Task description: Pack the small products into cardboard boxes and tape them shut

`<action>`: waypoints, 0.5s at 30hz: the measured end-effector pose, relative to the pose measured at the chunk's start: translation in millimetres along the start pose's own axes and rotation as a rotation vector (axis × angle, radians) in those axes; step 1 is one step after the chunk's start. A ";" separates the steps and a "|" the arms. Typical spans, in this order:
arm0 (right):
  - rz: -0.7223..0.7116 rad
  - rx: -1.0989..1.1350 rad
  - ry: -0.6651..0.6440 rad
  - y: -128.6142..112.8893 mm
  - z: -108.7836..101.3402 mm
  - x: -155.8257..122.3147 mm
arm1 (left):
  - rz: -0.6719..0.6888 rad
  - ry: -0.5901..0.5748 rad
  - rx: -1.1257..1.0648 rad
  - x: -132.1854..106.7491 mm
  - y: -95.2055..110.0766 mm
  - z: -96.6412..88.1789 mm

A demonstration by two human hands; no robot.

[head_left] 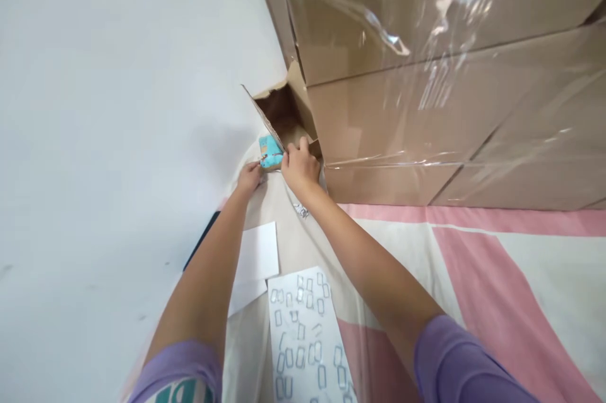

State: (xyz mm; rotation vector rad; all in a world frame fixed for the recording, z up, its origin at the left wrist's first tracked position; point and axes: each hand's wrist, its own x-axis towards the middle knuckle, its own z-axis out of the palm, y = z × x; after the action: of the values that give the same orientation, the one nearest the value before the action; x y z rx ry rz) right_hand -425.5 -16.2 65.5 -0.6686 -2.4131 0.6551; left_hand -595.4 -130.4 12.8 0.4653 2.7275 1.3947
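Note:
A small turquoise packet [271, 151] with an orange patch lies against the near side of an open cardboard box [294, 84]. My left hand [250, 177] is closed at the packet's lower left edge, the fingertips partly hidden. Over the box's near edge bends my right hand [302, 167], its fingers curled onto the cardboard beside the packet. The box's flaps stand up, and its dark inside is only partly visible. A small crumpled, shiny piece [301, 210] rests on the cloth just below my right wrist.
Large cardboard boxes [392, 125] wrapped in clear film rise on the right. A white wall [118, 106] borders the left. On the pink and white cloth [402, 258] lie blank white paper [259, 251] and a sheet with drawn small rectangles [307, 333]. A dark flat object [201, 240] sits beside my left forearm.

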 end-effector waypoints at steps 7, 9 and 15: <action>0.059 0.080 -0.123 -2.4 -7.3 6.5 | 0.049 -0.097 0.412 -8.6 -10.5 -29.6; 0.066 0.115 -0.113 -2.0 -9.5 6.7 | 0.041 -0.037 0.504 -16.4 -10.9 -41.9; 0.071 0.172 -0.091 0.5 -10.9 4.9 | 0.114 0.090 0.562 -22.2 -4.5 -43.4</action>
State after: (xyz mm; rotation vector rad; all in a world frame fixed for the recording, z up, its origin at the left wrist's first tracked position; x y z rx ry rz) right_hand -422.3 -9.8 75.0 -0.6677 -2.3897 0.9290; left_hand -582.8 -173.3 32.8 0.5957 3.1928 0.6485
